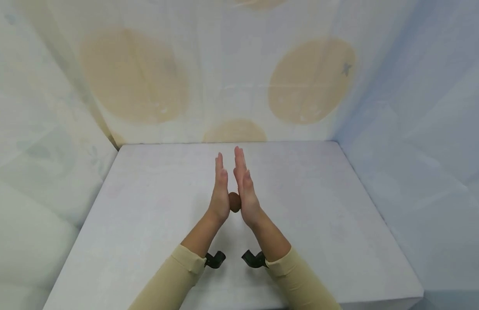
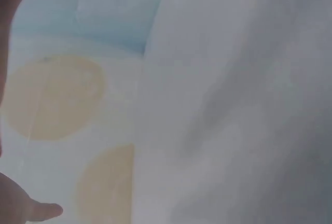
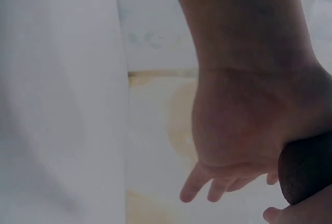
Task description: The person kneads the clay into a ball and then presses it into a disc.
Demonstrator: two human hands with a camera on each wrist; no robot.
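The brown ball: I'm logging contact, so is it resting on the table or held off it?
Held: the brown ball sits pressed between the left hand and right hand, fingers straight. Table contact: cannot tell.

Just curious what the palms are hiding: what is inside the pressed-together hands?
A small brown ball sits between the left hand and right hand. Only its near side shows; the palms cover the rest.

The scene is viewed from above and behind by the head camera, aimed forward and down over the table (image 1: 154, 241) toward the dotted backdrop (image 1: 224, 86). From the left wrist, only backdrop is seen — close and blurred. The right wrist view is pressed near the left hand (image 3: 244, 120) and brown ball (image 3: 306, 169) — both also caught from the head.
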